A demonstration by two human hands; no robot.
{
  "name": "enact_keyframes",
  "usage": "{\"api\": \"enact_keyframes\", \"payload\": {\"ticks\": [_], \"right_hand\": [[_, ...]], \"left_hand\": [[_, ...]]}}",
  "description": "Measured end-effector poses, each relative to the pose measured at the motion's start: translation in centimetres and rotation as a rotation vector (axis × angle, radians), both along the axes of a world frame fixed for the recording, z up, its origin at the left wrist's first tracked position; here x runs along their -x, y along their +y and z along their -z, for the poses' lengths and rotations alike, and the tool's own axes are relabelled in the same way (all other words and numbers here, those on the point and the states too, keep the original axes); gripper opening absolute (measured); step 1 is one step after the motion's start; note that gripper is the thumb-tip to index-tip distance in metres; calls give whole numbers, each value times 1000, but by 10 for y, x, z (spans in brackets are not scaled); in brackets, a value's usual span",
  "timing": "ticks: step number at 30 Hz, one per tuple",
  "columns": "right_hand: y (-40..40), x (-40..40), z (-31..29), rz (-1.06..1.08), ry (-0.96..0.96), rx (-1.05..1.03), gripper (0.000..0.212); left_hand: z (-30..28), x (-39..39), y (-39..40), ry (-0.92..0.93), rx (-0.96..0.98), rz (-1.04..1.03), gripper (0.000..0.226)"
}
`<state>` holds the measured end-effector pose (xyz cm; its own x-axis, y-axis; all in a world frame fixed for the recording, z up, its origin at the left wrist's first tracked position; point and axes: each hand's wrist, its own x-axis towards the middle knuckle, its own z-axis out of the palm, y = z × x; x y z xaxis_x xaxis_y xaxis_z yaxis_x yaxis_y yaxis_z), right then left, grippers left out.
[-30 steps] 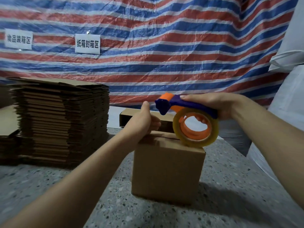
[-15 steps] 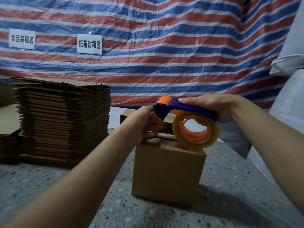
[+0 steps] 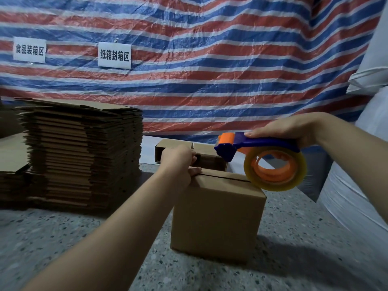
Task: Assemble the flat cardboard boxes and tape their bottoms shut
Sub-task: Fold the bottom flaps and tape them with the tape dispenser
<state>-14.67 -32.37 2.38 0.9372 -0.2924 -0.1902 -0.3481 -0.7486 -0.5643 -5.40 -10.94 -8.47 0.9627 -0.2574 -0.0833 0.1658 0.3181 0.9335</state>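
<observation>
Box [image 3: 218, 219] under left hand [image 3: 178, 162], fingers curled over far edge; right hand [image 3: 294, 131] grips tape dispenser [image 3: 270, 162].

Two bare forearms show, with no sleeve, watch, ring or glove on either. The left arm [image 3: 117, 223] comes in from about 7 o'clock and ends in the left hand [image 3: 178, 162], seen from its back (the knuckles make a rounded ridge). The right arm [image 3: 354, 162] comes in from about 4 o'clock, ending in the right hand [image 3: 291, 127]. One short, plain fingernail shows on the right hand, and a thumbnail, equally plain, on the left.
</observation>
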Motion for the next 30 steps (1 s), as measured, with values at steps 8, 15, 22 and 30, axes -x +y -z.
{"api": "enact_keyframes", "payload": {"ticks": [8, 15, 22, 30], "right_hand": [[6, -12, -11, -16, 94, 95, 94], [25, -25, -16, -28, 184, 155, 83], [38, -36, -17, -51, 234, 210, 75], [49, -44, -18, -111, 285, 273, 70]], "left_hand": [[3, -4, 15, -326, -341, -108, 34], [16, -9, 30, -293, -385, -51, 25], [31, -9, 33, -253, -316, -54, 29], [36, 2, 26, -196, -182, -63, 17]]}}
